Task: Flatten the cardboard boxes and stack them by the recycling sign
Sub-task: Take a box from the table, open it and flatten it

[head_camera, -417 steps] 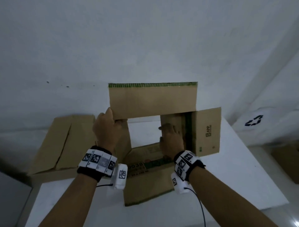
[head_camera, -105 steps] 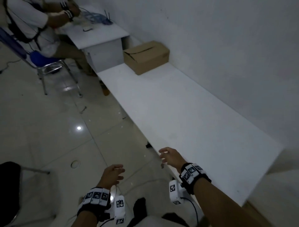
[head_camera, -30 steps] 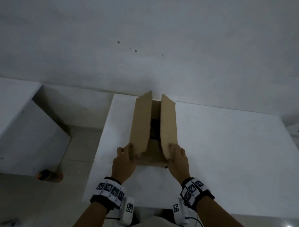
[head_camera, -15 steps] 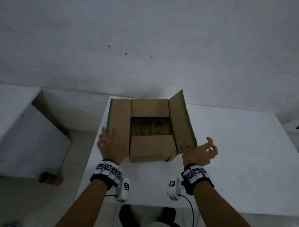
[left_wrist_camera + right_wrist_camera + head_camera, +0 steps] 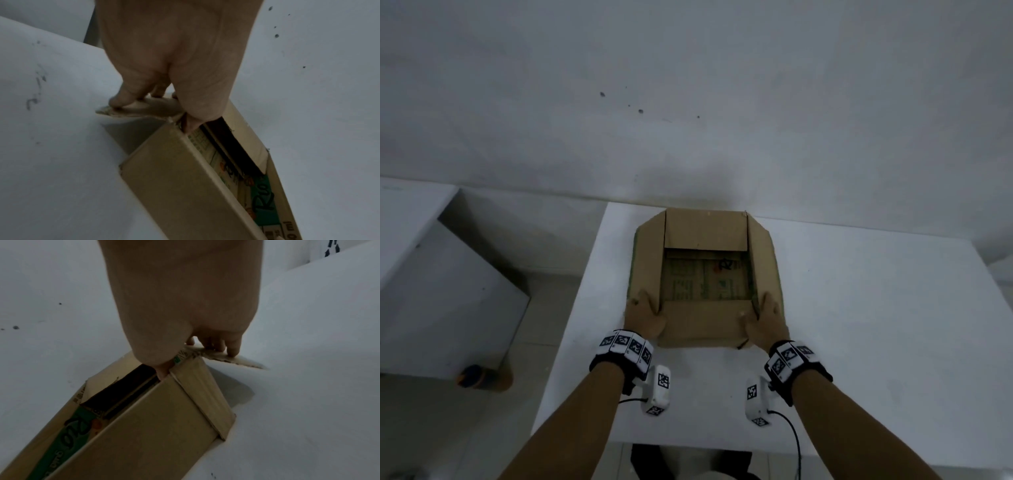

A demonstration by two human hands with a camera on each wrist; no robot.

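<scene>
— Since both side flaps are splayed out, where is the cardboard box (image 5: 705, 274) sitting?
— On the white table (image 5: 859, 308), at its left end, back edge close to the wall (image 5: 688, 102). The recycling sign (image 5: 332, 247) is only a dark mark far off in the right wrist view.
— And the hands?
— The left hand (image 5: 643, 317) pinches the near left corner: fingers on the folded-out flap, thumb hooked inside the wall. The right hand (image 5: 765, 317) mirrors that at the near right corner.
— How should it handle?
— I'd judge it light and fairly stiff along the panels, weak only at the creases. The flap edges look frayed, so tugging there could tear them. Corners are the sound place to take hold, then push opposite creases together.
— Anything inside?
— Nothing visible. Just printed bottom flaps with green lettering, and a dark gap between them.
</scene>
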